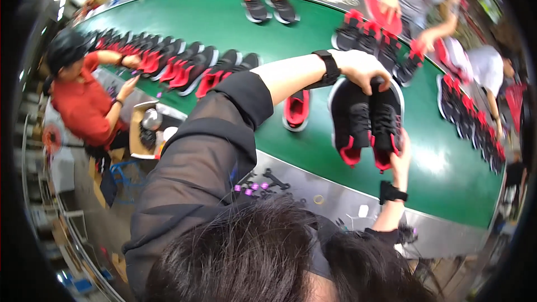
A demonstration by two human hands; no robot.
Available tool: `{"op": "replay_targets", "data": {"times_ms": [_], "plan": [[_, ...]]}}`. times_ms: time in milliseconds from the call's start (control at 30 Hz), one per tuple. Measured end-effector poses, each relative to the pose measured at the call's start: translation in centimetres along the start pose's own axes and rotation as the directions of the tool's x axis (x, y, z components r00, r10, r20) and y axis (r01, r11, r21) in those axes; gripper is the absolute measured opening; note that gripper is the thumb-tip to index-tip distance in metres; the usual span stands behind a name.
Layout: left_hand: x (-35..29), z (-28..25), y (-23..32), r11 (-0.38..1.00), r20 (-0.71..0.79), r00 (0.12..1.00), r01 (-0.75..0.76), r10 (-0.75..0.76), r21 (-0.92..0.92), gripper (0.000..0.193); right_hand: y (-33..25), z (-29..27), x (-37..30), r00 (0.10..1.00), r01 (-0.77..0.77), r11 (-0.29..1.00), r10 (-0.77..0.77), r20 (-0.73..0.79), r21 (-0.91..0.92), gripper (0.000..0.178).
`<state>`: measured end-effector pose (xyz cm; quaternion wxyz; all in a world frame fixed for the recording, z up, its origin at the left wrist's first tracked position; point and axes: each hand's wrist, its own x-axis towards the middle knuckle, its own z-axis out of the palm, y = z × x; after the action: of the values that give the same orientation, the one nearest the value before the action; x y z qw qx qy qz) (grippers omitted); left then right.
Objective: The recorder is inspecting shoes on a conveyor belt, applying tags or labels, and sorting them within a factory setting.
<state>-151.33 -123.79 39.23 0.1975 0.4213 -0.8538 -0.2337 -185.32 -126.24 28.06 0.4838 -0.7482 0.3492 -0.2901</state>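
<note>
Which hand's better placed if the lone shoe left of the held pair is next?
Likely the left hand, though it must release the held pair first: its wrist is nearer the lone shoe. The right hand is at the heel end, with the pair between it and that shoe.

Two black-and-red shoes (359, 113) rest in the left hand (363, 70) and right hand (400, 155), one wristband (328, 66) behind each; one red-lined shoe (295, 111) sits left of them, two dark shoes (283, 10) beyond, at least four co-workers (84, 103) left, beyond and right.
</note>
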Motion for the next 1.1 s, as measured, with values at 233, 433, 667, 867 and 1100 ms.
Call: {"op": "replay_targets", "data": {"times_ms": [233,433,667,867,1100], "plan": [[3.9,18.9,-6.8,0.856,-0.439,0.735,0.443,-0.516,-0.264,0.073,10.5,4.2,-5.3,0.709,-0.675,0.734,0.674,-0.207,0.075,0.059],[-0.2,27.3,-0.8,0.073,0.050,0.197,0.568,-0.979,-0.820,0.088,10.9,4.8,-6.2,0.802,-0.597,0.739,0.544,-0.245,-0.311,0.070],[-1.1,26.4,0.9,-0.366,0.429,0.358,0.231,-0.829,-0.901,0.074,8.2,3.2,-5.8,0.711,-0.688,0.716,0.697,-0.088,0.118,0.061],[-9.0,24.6,6.2,-0.682,0.443,0.660,-0.146,-0.607,-0.717,0.054,4.2,0.7,-10.5,0.647,-0.688,0.298,0.666,0.373,0.662,0.042],[-13.2,24.1,14.2,0.269,-0.171,0.499,0.131,-0.850,-0.954,0.075,-2.1,2.7,-15.4,0.971,-0.158,0.987,0.151,-0.184,-0.025,0.063]]}}
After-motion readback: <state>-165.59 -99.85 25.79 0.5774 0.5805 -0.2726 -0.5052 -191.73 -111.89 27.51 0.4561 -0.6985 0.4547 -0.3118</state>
